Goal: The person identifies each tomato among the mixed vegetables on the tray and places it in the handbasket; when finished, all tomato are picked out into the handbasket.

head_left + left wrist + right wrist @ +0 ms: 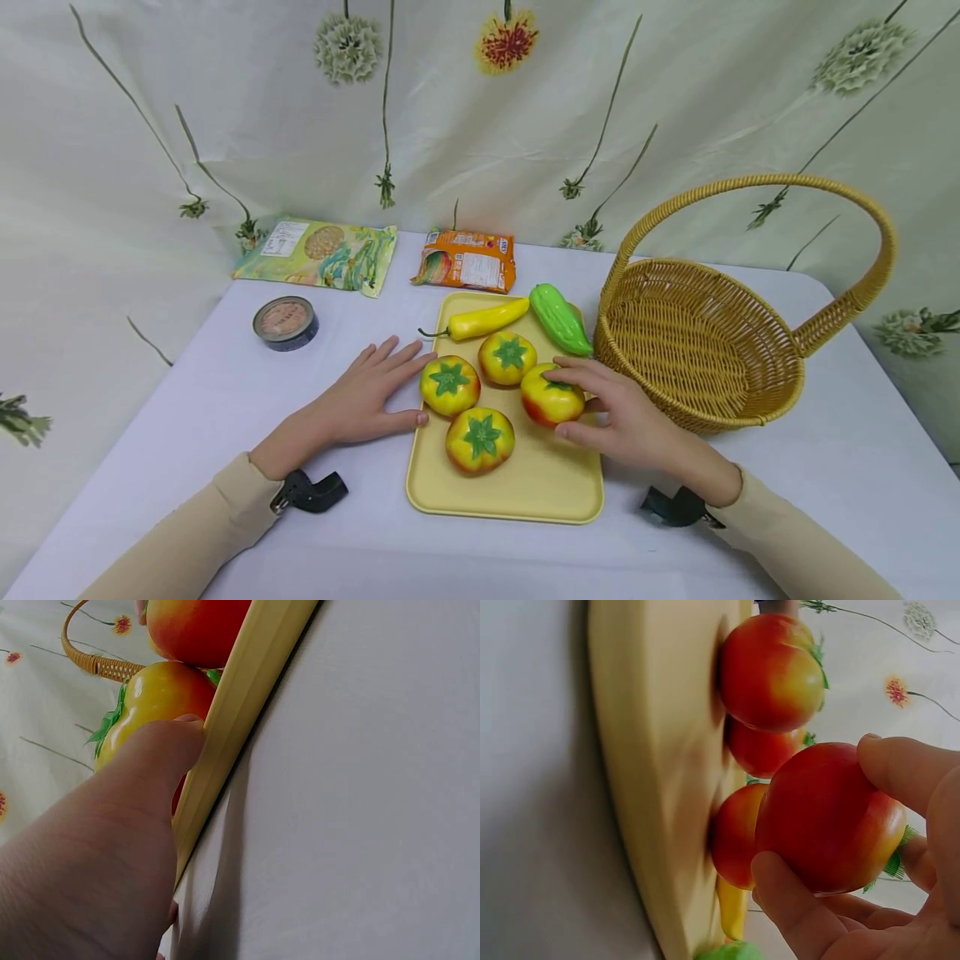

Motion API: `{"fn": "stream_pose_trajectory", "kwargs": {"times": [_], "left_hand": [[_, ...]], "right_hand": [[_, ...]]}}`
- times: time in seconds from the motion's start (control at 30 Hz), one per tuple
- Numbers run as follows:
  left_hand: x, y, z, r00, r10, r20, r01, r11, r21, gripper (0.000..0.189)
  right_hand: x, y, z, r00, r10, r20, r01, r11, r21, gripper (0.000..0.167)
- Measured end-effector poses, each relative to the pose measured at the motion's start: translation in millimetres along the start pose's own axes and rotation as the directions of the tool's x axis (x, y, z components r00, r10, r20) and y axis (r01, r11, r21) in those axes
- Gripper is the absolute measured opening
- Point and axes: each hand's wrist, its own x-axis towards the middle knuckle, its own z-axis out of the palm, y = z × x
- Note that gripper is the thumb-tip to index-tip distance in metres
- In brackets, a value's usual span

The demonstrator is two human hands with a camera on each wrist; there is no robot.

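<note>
Our right grip (628,415) pinches a fruit (551,402); our left grip (367,396), fingers spread, touches the tray (536,479). We should squeeze softly and hold the tray steady.

I note a pale cloth backdrop (450,117), creased in places, printed with long-stemmed flowers (507,42). Before it I record a white-covered table (352,546), its far right corner rounded; lighting soft.

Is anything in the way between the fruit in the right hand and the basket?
Yes: the right hand itself, the tray's low rim and the basket's wall. The fruit would probably need lifting over both.
</note>
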Motion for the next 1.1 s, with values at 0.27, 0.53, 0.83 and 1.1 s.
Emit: {"fn": "stream_pose_trajectory", "kwargs": {"times": [0.27,0.53,0.83,1.1], "left_hand": [[-0.1,-0.1,-0.2,1.000,0.005,-0.002,-0.005,1.000,0.002,0.083],[0.7,-0.1,-0.1,1.000,0.002,-0.003,-0.002,1.000,0.005,0.084],[1.3,0.1,-0.1,1.000,-0.006,0.004,0.006,1.000,-0.003,0.084],[1.7,-0.5,0.4,1.000,-0.005,0.007,0.005,1.000,-0.001,0.084]], "right_hand": [[-2.6,-4.7,-13.4,0.999,-0.006,-0.041,0.006,1.000,-0.001,0.056],[-4.7,-7.0,-30.1,0.994,-0.028,-0.106,0.023,0.999,-0.040,0.057],[-8.6,-6.5,-50.4,0.983,-0.021,-0.183,0.011,0.998,-0.058,0.061],[-9.2,-2.0,-65.2,0.965,-0.023,-0.260,0.008,0.998,-0.058,0.061]]}}
